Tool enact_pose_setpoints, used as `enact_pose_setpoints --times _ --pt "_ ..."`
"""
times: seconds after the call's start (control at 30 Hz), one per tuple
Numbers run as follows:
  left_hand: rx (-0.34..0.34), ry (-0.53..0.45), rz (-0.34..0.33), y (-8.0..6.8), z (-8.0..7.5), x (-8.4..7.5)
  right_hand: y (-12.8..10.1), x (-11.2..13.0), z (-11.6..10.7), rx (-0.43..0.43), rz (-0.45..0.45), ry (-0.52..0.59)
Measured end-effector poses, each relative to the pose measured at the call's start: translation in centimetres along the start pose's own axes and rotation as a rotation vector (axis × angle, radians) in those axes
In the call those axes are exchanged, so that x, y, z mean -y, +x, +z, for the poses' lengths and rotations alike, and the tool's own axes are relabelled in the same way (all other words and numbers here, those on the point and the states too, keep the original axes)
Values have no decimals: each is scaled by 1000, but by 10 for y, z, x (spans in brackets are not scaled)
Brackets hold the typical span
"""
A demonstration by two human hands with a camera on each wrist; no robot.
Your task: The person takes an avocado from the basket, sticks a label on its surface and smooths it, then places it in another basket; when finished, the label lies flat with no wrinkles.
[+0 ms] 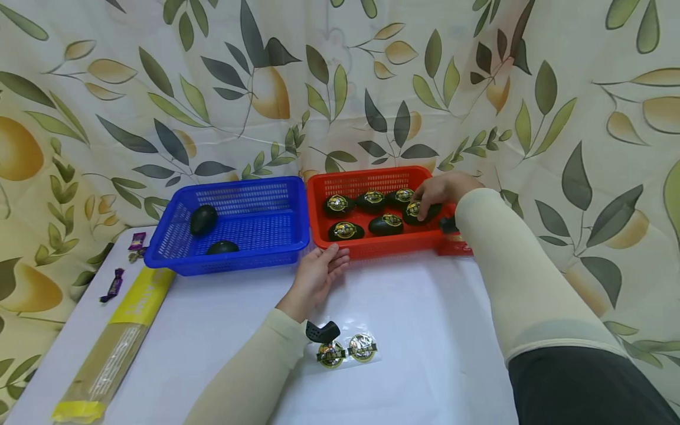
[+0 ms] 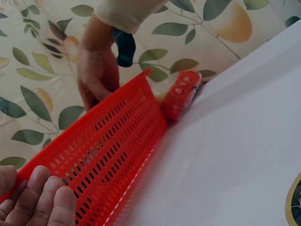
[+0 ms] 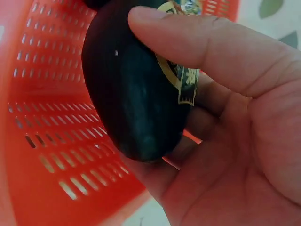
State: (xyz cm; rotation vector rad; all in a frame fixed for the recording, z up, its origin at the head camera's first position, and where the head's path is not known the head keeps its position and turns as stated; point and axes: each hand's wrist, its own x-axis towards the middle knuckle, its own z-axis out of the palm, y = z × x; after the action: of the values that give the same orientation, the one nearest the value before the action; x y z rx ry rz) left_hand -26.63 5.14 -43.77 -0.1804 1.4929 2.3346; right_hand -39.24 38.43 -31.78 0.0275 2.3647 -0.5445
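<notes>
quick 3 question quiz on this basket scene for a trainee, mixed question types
1. True or false: the right hand grips a dark egg with a gold label inside the red basket.
2. How many dark eggs lie in the blue basket?
3. Multiple choice: the left hand is a) lifting the sticker sheet, b) resting against the red basket's near wall, c) holding a purple candy.

Key: 1 true; 2 two; 3 b
</notes>
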Motion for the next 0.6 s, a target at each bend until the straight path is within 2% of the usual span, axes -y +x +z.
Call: enact_pose_setpoints --times 0.13,0.37,0.6 --pt "6 11 2 1 -1 -1 8 3 1 23 18 -106" --pt "28 14 -3 0 -1 -2 7 13 12 6 160 -40" --pt "27 16 -15 4 -5 -1 14 15 14 63 118 -171"
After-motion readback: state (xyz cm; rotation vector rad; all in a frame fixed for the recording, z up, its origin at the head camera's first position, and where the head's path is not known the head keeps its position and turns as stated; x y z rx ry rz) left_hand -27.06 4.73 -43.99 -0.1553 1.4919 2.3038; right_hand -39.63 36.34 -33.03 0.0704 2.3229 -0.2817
